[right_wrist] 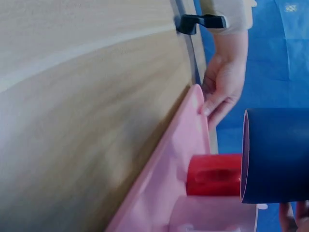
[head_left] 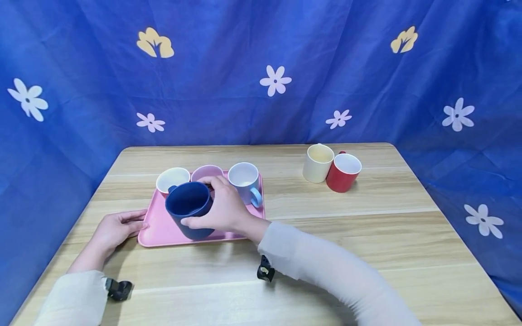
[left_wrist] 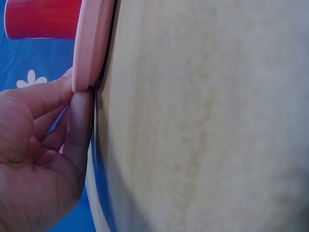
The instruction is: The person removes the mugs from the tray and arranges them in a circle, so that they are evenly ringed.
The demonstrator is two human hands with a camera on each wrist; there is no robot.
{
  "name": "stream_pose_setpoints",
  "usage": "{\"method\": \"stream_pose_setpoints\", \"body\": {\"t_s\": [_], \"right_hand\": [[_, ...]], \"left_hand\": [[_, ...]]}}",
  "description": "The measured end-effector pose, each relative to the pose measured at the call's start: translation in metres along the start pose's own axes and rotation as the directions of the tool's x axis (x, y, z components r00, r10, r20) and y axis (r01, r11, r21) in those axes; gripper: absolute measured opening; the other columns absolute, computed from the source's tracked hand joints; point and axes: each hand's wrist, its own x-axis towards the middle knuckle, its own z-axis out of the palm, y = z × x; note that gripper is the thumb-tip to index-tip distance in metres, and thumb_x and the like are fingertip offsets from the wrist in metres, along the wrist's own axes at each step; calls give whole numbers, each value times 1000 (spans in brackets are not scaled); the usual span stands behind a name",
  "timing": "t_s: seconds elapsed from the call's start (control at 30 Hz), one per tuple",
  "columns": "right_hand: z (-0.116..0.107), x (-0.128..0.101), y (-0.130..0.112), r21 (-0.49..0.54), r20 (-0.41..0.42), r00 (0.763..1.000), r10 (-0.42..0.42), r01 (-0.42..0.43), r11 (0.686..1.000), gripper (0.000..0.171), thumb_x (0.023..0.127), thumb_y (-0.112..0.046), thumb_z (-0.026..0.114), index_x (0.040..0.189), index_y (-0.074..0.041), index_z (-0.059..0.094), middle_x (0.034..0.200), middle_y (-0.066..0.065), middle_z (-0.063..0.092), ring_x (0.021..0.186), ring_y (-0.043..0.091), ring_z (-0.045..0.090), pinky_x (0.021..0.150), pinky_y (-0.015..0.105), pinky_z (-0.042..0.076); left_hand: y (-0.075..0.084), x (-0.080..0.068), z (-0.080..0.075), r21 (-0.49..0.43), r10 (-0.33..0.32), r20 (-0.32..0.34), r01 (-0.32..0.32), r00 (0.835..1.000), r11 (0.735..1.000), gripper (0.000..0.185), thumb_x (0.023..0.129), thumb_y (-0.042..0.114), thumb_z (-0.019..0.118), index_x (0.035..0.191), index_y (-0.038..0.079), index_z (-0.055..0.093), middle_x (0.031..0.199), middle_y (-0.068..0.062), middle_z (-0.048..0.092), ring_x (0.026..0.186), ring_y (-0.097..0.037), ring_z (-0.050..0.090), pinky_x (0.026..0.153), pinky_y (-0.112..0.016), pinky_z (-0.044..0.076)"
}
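My right hand (head_left: 202,202) grips a dark blue mug (head_left: 188,206) by its rim and side, over the front part of a pink tray (head_left: 157,231). The mug (right_wrist: 277,154) tilts slightly; whether it touches the tray (right_wrist: 188,145) I cannot tell. Behind it on the tray stand a red mug with a white inside (head_left: 173,179), a mauve mug (head_left: 206,172) and a light blue mug (head_left: 244,181). My left hand (head_left: 134,224) lies on the table with straight fingertips (left_wrist: 79,125) against the tray's left rim (left_wrist: 91,43).
A cream mug (head_left: 318,162) and a second red mug (head_left: 344,172) stand together at the back right of the wooden table (head_left: 367,235). Blue flowered cloth (head_left: 261,68) hangs behind and at both sides. Bare wood lies in front of and right of the tray.
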Motion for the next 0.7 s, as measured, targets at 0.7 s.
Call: {"method": "stream_pose_setpoints", "body": {"t_s": [0.7], "right_hand": [[-73,-5,18,36,-198,980,-34,41,998,72,59,-24,89,120,-6,56,111,2,55,101,13,51,77,21,53]], "left_hand": [[-4,0,-2,14,30,-13,-30,999,999,60,86,17,73,129,-16,46,95,20,64,82,7,61,71,-20,56]]}}
